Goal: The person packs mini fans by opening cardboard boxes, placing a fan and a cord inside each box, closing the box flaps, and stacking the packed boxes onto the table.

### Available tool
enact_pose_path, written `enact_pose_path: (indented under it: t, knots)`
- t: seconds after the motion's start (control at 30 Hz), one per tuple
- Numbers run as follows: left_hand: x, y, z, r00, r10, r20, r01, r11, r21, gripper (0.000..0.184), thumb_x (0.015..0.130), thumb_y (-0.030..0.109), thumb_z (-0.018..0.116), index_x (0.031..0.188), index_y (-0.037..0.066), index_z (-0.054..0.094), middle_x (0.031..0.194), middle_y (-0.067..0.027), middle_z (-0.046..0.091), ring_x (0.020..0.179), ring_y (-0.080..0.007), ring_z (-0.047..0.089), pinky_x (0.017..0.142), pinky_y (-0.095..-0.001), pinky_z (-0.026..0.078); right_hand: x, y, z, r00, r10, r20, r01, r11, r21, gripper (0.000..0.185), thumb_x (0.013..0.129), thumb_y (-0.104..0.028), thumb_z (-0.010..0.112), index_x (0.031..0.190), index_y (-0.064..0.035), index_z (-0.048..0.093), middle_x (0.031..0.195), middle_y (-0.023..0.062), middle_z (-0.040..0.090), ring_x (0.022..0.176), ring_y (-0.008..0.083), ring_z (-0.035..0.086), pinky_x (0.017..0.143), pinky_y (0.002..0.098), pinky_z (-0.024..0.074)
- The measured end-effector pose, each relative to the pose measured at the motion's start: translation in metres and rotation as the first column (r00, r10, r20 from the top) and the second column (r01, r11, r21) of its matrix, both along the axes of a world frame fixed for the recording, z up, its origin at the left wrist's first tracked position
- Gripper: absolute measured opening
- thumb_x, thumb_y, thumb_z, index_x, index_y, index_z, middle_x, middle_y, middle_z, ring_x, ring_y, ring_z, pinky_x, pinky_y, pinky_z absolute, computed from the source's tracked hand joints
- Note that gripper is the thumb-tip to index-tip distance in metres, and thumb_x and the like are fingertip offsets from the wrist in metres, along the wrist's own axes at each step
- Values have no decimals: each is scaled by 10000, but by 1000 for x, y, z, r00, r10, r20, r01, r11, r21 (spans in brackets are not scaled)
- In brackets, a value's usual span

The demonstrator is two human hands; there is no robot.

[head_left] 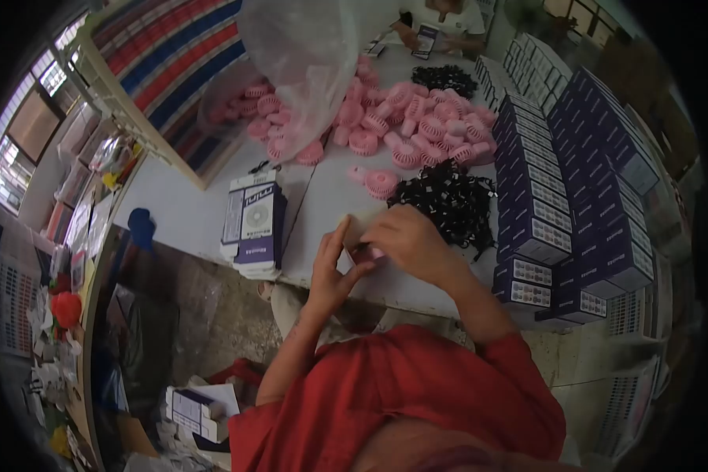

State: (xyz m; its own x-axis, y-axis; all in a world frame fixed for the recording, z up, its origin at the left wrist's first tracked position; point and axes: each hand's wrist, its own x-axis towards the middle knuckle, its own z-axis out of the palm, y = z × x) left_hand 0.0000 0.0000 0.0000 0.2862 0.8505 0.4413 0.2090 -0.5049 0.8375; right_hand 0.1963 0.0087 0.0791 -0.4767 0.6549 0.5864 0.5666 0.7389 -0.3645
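My left hand point(334, 271) grips a small open carton point(358, 226) at the table's near edge, thumb on one side and fingers on the other. Something pink shows inside it. Over the carton's opening, my right hand point(407, 240) has its fingers pressed together; what they pinch is hidden. Just beyond lies a single pink handheld fan point(380, 183). A heap of short black cables point(448, 206) is right beside my right hand. Left of my hands stands a stack of flattened white-and-purple fan cartons point(258, 224).
Pink fans point(433, 126) are piled farther back, some by a clear plastic bag point(303, 71). Rows of packed purple boxes point(531, 173) line the right side. A striped panel point(173, 63) stands at left. Across the table, a person point(448, 20) handles a box point(425, 41).
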Motion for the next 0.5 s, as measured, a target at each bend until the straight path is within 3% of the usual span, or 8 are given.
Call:
enact_pose_path:
  t: [0.07, 0.1, 0.13, 0.17, 0.33, 0.4, 0.43, 0.5]
  knots:
    - [-5, 4, -9, 1000, -14, 25, 15, 998, -60, 912, 691, 15, 792, 1469, 83, 322, 1264, -105, 470, 1093, -298, 546, 964, -363, 448, -13, 6, -16, 965, -7, 261, -14, 997, 80, 174, 710, -148, 614, 880, -116, 612, 861, 44, 566, 897, 222, 556, 815, 362, 424]
    - [-4, 2, 11, 999, -37, -3, 37, 999, -20, 912, 691, 15, 792, 1469, 83, 322, 1264, -105, 470, 1093, -298, 546, 964, -363, 448, -14, 5, -9, 963, -38, 267, -14, 981, 191, 120, 720, -161, 591, 831, -113, 586, 831, 32, 557, 889, 217, 550, 795, 352, 422]
    - [-4, 1, 12, 994, -52, 96, 58, 997, -58, 902, 694, 6, 788, 1465, 74, 325, 1252, -104, 471, 1087, -269, 545, 957, -349, 449, -16, 4, -6, 961, -61, 270, 5, 979, 204, 120, 720, -161, 591, 831, -113, 586, 831, 32, 557, 889, 217, 550, 795, 352, 422]
    - [-3, -1, 12, 979, -58, 194, 79, 992, -103, 892, 697, -2, 783, 1462, 65, 329, 1240, -103, 473, 1082, -241, 544, 949, -336, 449, -19, 1, -4, 960, -89, 266, 24, 972, 236, 110, 722, -162, 587, 820, -112, 580, 823, 25, 556, 892, 220, 548, 820, 361, 419]
    - [-5, -4, 15, 989, -58, 134, 73, 991, -108, 874, 709, -17, 771, 1459, 62, 331, 1236, -100, 470, 1106, -214, 524, 961, -321, 442, -15, -1, -5, 910, -129, 393, 8, 956, 294, 101, 727, -160, 585, 813, -106, 578, 861, 25, 571, 912, 227, 542, 930, 402, 388]
    - [-6, -3, 14, 992, -59, 113, 73, 990, -124, 865, 716, -16, 766, 1459, 63, 331, 1234, -99, 469, 1115, -218, 519, 967, -321, 441, -15, -5, -6, 804, -120, 582, 38, 988, 150, 169, 740, -158, 592, 896, -95, 604, 961, 53, 591, 960, 224, 543, 1000, 437, 345]
    - [-8, -2, 12, 990, -71, 122, 84, 991, -107, 858, 723, -15, 762, 1459, 66, 330, 1252, -99, 464, 1139, -222, 511, 976, -321, 434, -13, -6, -8, 805, -123, 581, 47, 988, 144, 169, 740, -158, 592, 896, -95, 604, 961, 53, 591, 960, 224, 543, 1000, 437, 345]
    - [-11, 2, 7, 987, -95, 132, 107, 991, -86, 850, 730, -13, 758, 1460, 70, 329, 1269, -98, 459, 1162, -226, 503, 986, -322, 428, -5, -2, -12, 989, -57, 139, 32, 984, 176, 247, 813, -163, 594, 1047, -84, 595, 1084, 97, 577, 1035, 241, 540, 1017, 415, 340]
